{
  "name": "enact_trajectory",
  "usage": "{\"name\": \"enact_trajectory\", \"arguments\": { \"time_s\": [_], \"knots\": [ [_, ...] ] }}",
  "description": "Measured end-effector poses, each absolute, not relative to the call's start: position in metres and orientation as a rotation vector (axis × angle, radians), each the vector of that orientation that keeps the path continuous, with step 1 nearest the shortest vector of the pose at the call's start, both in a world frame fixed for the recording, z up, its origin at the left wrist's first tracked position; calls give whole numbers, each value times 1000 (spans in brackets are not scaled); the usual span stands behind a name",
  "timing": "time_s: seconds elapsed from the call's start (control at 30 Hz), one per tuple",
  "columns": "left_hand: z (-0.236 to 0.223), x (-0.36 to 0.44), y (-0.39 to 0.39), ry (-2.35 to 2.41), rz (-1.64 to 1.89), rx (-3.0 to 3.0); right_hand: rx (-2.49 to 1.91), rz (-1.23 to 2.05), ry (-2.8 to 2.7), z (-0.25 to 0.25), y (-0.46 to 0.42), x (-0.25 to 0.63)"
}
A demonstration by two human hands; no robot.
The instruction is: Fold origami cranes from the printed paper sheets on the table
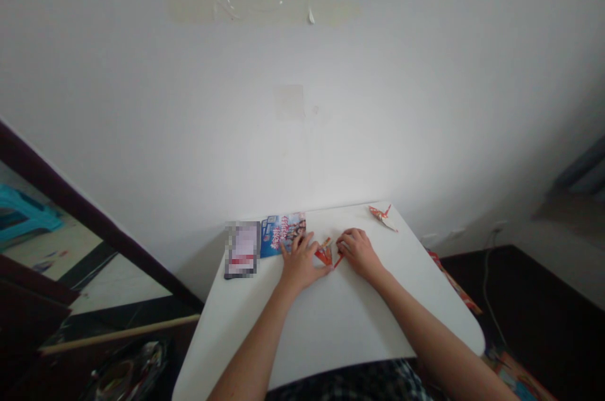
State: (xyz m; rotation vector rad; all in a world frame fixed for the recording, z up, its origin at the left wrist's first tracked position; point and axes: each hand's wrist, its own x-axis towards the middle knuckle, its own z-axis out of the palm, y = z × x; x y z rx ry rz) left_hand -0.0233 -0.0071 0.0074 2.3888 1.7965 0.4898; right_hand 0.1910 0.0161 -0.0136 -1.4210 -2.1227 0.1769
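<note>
Between my hands on the white table lies a small piece of red-and-white folded paper (324,253). My left hand (302,260) rests to its left with the fingers spread, the thumb pressing at the near edge of the paper and fingertips partly over a blue printed leaflet (271,240). Bent fingers of my right hand (358,254) pinch the right side of the same paper; their tips hide part of it. Toward the back right corner sits a folded paper crane (382,217) in similar red and white.
A phone (243,249), its screen partly pixelated, lies at the table's left edge. The white table (326,331) stands against a wall (302,155) with tape marks. At lower left are a bag-lined bin (127,369) and a blue plastic stool (28,215). A cable (486,287) hangs at right.
</note>
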Motion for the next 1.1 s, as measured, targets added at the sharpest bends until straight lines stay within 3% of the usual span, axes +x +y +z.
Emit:
{"name": "enact_trajectory", "arguments": {
  "time_s": [1.1],
  "knots": [
    [11,-20,-5,1765,722,2323,-1369,297,-2183,-10,14,202]
  ]
}}
